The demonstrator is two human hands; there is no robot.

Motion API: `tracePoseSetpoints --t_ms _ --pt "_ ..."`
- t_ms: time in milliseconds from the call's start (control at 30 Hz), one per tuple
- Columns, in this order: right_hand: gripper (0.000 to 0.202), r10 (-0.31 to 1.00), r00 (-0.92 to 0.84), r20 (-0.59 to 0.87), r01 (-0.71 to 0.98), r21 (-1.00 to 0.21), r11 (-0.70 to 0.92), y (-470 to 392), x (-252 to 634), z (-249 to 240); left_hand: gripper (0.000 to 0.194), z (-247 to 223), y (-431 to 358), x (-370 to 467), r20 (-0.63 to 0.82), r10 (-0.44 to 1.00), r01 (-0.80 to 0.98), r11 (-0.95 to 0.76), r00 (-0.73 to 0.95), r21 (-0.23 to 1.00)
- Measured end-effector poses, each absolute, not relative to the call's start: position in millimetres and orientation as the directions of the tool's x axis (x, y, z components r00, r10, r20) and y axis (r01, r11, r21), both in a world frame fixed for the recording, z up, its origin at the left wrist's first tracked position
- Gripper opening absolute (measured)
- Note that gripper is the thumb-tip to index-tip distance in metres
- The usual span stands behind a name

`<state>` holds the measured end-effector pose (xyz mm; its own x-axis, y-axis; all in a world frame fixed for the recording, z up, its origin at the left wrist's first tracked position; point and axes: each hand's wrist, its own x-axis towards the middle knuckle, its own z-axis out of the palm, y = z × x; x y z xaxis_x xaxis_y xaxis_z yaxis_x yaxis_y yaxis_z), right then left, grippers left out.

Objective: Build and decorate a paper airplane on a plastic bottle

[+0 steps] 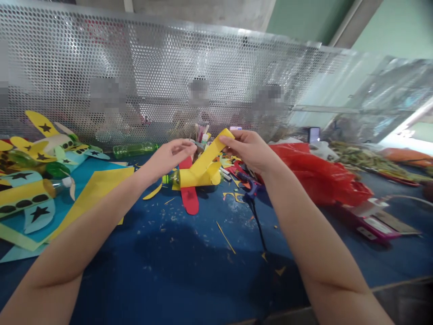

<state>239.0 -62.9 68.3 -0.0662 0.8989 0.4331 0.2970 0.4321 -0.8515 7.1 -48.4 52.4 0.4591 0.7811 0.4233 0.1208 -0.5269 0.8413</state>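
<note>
In the middle of the blue table lies a plastic bottle (173, 178) wrapped in yellow paper, its green-ringed neck toward the left. A red paper wing (190, 201) with rounded ends passes beneath it. From the bottle a yellow paper strip (206, 155) slants up to the right, and my right hand (246, 148) pinches its upper end between thumb and fingers. My left hand (174, 155) hovers just above the bottle's neck end, fingers loosely bent and slightly apart, with nothing visible in them. A curved yellow paper piece (153, 192) rests left of the neck.
Finished-looking bottle airplanes (27, 201) and coloured paper sheets (93, 198) lie left. A green bottle (135, 150) stands out behind. Right are a blue glue gun (251, 187) with cord, red plastic bag (314, 174) and pink power strip (374, 228). Perforated metal panel (169, 58) closes the back.
</note>
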Motion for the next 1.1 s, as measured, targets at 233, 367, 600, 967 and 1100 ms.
tracePoseSetpoints --t_ms 233,367,600,967,1100 --pt "0.029 0.898 -0.086 0.432 0.309 -0.845 0.437 -65.9 239.9 69.7 0.021 46.8 -50.8 8.7 0.130 0.808 0.128 -0.245 0.574 0.961" --pt "0.025 0.899 -0.058 0.435 0.311 -0.847 0.430 -64.6 240.2 69.4 0.009 44.5 -49.3 9.8 0.090 0.807 0.104 -0.184 0.584 0.977" --pt "0.027 0.873 -0.053 0.484 0.333 -0.816 0.473 -62.4 241.0 67.7 0.008 48.1 -55.0 13.1 0.015 0.824 0.078 -0.072 0.567 0.994" --pt "0.027 0.869 -0.063 0.491 0.380 -0.793 0.476 -63.3 244.9 68.5 0.010 45.3 -53.3 13.5 0.019 0.817 0.094 -0.089 0.576 0.992" --pt "0.033 0.874 -0.062 0.482 0.365 -0.804 0.470 -63.8 245.0 69.9 0.010 46.2 -52.8 13.5 -0.009 0.828 0.112 -0.065 0.561 0.992"
